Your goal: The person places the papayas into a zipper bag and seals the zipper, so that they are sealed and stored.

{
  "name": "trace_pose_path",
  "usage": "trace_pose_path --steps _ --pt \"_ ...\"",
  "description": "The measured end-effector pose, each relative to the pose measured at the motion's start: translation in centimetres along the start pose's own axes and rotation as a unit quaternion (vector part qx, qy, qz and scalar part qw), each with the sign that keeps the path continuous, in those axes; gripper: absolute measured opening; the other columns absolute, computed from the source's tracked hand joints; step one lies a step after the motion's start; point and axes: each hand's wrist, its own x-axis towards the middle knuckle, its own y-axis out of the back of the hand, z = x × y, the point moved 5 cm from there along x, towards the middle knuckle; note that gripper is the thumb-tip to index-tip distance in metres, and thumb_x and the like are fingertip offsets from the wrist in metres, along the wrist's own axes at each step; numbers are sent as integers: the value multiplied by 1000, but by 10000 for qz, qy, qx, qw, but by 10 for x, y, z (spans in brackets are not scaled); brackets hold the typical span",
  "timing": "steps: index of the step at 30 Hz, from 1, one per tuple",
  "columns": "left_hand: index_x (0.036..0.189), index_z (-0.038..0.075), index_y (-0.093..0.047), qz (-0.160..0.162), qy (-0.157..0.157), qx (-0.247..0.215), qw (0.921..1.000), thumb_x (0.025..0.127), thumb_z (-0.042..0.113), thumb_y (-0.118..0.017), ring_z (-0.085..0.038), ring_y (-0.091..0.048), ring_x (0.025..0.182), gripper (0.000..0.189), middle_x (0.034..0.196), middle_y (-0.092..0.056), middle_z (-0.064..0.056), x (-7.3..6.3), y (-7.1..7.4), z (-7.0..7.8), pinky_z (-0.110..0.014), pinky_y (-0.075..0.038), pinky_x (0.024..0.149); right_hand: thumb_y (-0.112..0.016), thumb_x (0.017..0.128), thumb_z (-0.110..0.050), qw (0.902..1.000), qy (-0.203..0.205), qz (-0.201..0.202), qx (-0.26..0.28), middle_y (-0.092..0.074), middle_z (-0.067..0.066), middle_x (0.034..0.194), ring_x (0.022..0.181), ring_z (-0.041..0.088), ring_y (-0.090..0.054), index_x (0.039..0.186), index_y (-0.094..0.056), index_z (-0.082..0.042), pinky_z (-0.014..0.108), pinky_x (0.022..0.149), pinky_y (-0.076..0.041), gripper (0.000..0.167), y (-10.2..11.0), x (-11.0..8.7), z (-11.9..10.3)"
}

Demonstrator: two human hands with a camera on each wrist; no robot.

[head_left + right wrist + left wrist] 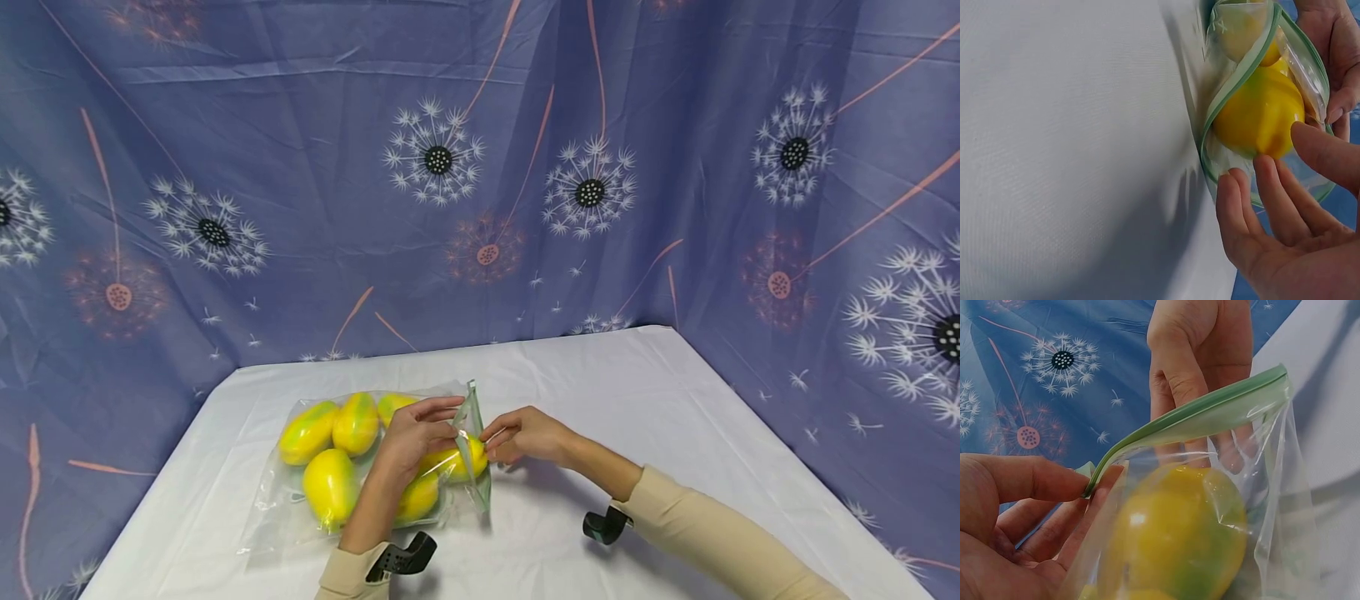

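Note:
A clear zip bag (273, 508) with a green zip edge (1191, 403) lies on the table, its mouth gaping toward the right. My left hand (411, 437) pinches that edge between thumb and finger, its other fingers along the outside of the bag. A yellow mango (1260, 115) with a green patch sits at the mouth, inside the rim. My right hand (528, 435) is at the mouth, fingers extended and fingertips at the mango's near end. Deeper in the bag lie several more mangoes (330, 487), partly hidden by the left hand and forearm.
A white cloth (600, 383) covers the table. Blue curtains (322, 167) with dandelion prints stand behind it and at both sides. Each wrist wears a black camera band (606, 525).

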Motion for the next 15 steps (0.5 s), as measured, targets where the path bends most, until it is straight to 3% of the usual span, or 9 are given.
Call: trace_pose_path --steps 7,15 --pt "128 -1 -68 -59 -2 -68 10000 84 -11 -67 -20 -70 88 45 118 -70 -18 0 0 -1 -34 -63 76 -75 87 -11 9987 -7 -509 85 -77 16 109 92 26 -74 120 -74 -5 41 81 -61 34 -12 -2 3" --pt "127 -2 -69 -44 -40 -68 10000 83 -11 -67 -20 -69 88 45 122 -68 -22 1 0 -2 -33 -62 75 -76 87 -11 9981 -43 -606 52 -76 19 110 93 29 -74 120 -74 -5 40 80 -61 34 -14 -3 2"
